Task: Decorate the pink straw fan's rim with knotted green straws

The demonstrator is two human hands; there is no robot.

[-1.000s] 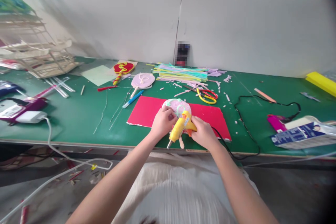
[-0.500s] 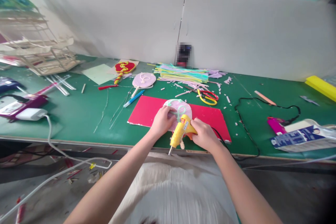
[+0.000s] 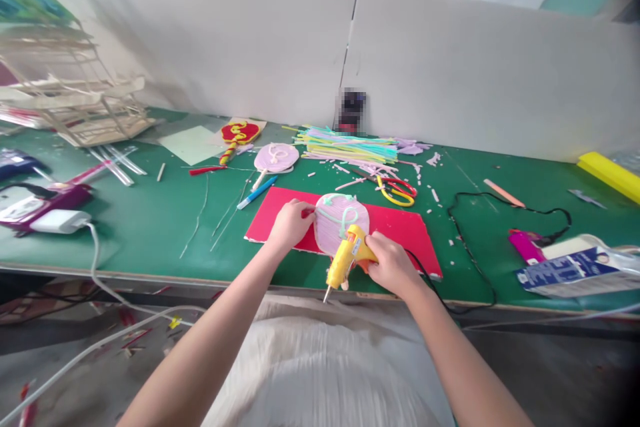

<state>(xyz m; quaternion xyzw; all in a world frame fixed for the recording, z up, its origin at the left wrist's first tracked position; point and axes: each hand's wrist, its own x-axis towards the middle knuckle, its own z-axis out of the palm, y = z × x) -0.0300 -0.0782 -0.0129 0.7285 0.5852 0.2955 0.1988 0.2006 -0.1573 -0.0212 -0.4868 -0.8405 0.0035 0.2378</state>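
Note:
A round pale-pink fan (image 3: 333, 217) with curling mint-green strips on its face lies on a red board (image 3: 273, 213) in front of me. My left hand (image 3: 293, 223) is at the fan's left edge, thumb and fingers pinched together on the rim. In my right hand (image 3: 389, 261) is a yellow hot glue gun (image 3: 344, 259), its metal nozzle pointing down toward me past the table edge. The gun covers the fan's lower part and most of its handle.
Beyond the board lie scissors (image 3: 397, 190), a bundle of pastel fuzzy sticks (image 3: 350, 147), pink scraps, a blue pen (image 3: 257, 192), another pink fan (image 3: 277, 158) and a red-and-yellow fan (image 3: 240, 133). A black cord (image 3: 470, 273) loops at right near a blue-and-white box (image 3: 575, 272). A power strip (image 3: 60, 203) is at left.
My left hand has slid left from the fan's face to its rim, uncovering more of the green strips. The glue gun stays in my right hand, nearly unmoved.

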